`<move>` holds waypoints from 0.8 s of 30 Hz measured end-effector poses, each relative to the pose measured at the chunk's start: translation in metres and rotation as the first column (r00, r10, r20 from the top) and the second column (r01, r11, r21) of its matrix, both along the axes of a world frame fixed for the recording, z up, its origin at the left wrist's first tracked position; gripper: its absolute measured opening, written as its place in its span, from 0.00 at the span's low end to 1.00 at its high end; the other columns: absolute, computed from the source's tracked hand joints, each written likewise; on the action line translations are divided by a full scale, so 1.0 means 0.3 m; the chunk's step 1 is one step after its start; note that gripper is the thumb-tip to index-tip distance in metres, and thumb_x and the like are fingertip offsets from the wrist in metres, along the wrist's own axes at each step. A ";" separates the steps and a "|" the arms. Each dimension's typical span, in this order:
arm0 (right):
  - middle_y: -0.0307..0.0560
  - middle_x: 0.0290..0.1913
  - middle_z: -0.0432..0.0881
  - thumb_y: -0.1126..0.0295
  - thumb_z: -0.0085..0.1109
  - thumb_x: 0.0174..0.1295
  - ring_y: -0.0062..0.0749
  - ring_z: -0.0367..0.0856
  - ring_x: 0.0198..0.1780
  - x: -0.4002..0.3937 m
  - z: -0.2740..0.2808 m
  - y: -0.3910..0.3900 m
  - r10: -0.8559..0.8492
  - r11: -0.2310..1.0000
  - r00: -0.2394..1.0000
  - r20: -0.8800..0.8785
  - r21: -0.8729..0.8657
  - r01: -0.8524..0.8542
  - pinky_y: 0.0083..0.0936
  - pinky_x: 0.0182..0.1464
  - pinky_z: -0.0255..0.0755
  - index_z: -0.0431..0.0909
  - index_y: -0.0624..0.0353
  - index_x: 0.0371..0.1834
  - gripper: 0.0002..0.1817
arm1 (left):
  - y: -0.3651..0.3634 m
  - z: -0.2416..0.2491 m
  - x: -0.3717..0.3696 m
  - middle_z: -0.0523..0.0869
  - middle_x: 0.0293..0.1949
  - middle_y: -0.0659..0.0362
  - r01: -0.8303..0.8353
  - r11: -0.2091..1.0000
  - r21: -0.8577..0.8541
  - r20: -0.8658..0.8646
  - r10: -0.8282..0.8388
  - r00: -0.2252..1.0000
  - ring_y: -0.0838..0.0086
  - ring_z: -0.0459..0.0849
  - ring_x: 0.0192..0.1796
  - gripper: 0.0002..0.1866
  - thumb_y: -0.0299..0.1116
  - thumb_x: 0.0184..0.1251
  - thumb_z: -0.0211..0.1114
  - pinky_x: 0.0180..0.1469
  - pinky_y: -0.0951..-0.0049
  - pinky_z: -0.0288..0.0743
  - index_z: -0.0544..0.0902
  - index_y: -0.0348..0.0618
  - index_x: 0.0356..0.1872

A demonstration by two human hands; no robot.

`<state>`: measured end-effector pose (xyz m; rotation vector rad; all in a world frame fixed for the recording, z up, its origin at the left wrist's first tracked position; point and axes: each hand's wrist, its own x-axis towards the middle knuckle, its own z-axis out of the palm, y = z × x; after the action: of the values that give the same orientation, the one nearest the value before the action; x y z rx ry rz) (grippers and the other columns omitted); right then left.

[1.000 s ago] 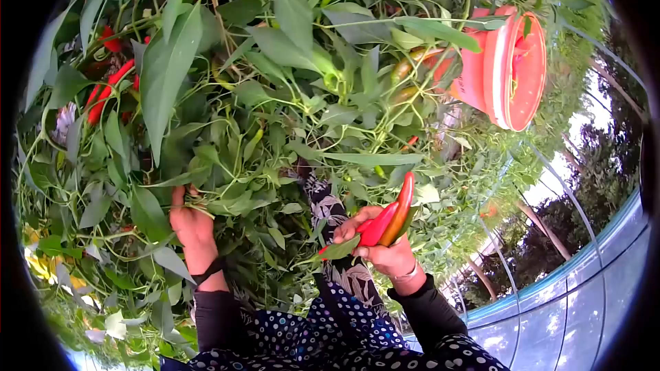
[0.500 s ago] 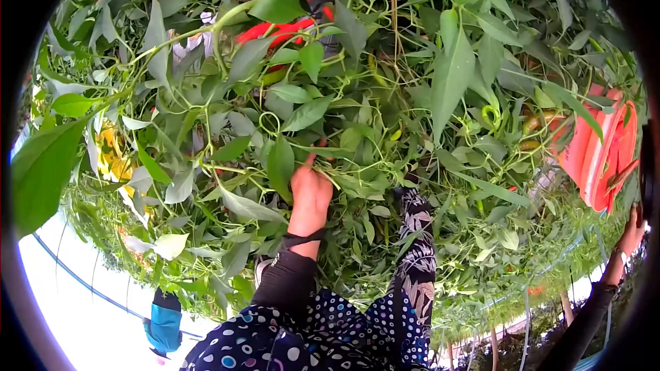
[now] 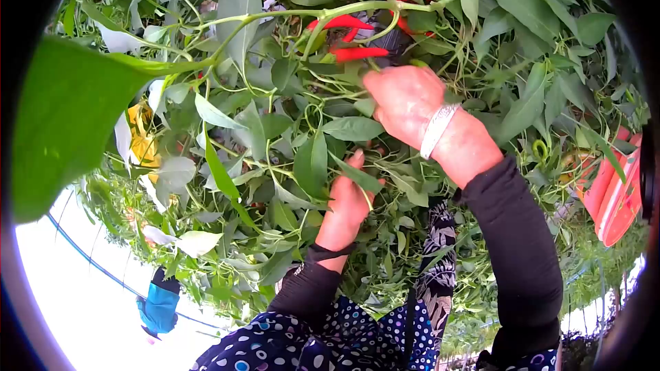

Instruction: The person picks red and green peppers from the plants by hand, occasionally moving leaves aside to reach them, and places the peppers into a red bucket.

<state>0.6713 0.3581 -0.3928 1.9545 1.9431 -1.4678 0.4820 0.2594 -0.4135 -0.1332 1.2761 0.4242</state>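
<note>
My right hand (image 3: pixel 405 103), a pale band on its wrist, reaches into the pepper plant, just below and right of several red peppers (image 3: pixel 361 53). Its fingers are curled closed at the stems; what they hold is hidden. Lower and to the left, my left hand (image 3: pixel 347 206) is among the leaves, a finger stretched up and apart from the thumb, so it looks open. A leaf (image 3: pixel 354 177) crosses in front of it, and its other fingers are largely covered. Above both hands, a thick green stem (image 3: pixel 330 12) runs across the plant.
A red-orange container (image 3: pixel 615 199) stands among plants at the right edge. Something yellow (image 3: pixel 143 141) shows through leaves at left. One large leaf (image 3: pixel 82 130) hangs close to the camera. A person in blue (image 3: pixel 159 308) is at lower left.
My right hand has come from beside the red-orange container at the right edge into the plant by the red peppers. My left hand stays among the leaves; the view has shifted.
</note>
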 end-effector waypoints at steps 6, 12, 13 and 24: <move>0.51 0.38 0.73 0.70 0.46 0.51 0.42 0.74 0.41 -0.163 0.081 -0.374 0.121 0.992 0.985 0.124 -0.062 -0.114 0.38 0.43 0.66 0.71 0.62 0.45 0.17 | 0.011 0.064 0.005 0.74 0.50 0.57 -0.049 0.985 0.163 0.148 0.024 0.989 0.71 0.71 0.54 0.26 0.49 0.63 0.52 0.52 0.70 0.67 0.66 0.45 0.57; 0.53 0.41 0.73 0.69 0.51 0.50 0.45 0.71 0.42 -0.200 0.098 -0.434 -0.076 0.996 0.990 -0.122 -0.063 0.068 0.36 0.42 0.68 0.74 0.61 0.42 0.16 | -0.004 0.158 -0.072 0.76 0.43 0.53 0.920 0.195 0.341 -0.608 -0.701 0.374 0.67 0.74 0.47 0.15 0.21 0.58 0.52 0.51 0.68 0.67 0.68 0.30 0.48; 0.56 0.42 0.73 0.72 0.53 0.49 0.49 0.71 0.43 -0.176 0.097 -0.428 0.057 0.996 0.988 -0.143 -0.066 -0.067 0.38 0.44 0.69 0.74 0.63 0.39 0.13 | -0.071 0.110 -0.089 0.75 0.48 0.52 0.664 0.614 0.426 -0.347 -0.567 0.747 0.66 0.74 0.50 0.15 0.29 0.63 0.52 0.52 0.68 0.68 0.69 0.33 0.49; 0.53 0.56 0.68 0.74 0.61 0.39 0.50 0.65 0.58 -0.051 -0.143 0.129 -0.289 0.763 0.926 -0.243 0.526 0.376 0.37 0.58 0.61 0.66 0.54 0.56 0.34 | -0.044 0.024 0.003 0.73 0.51 0.62 -0.067 0.989 0.131 -0.035 0.072 0.997 0.72 0.71 0.53 0.17 0.44 0.65 0.54 0.58 0.64 0.65 0.70 0.48 0.50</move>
<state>0.6561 0.3968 -0.4357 2.6244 2.4123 -1.2018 0.4828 0.2462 -0.4062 -0.0598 1.2817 0.5714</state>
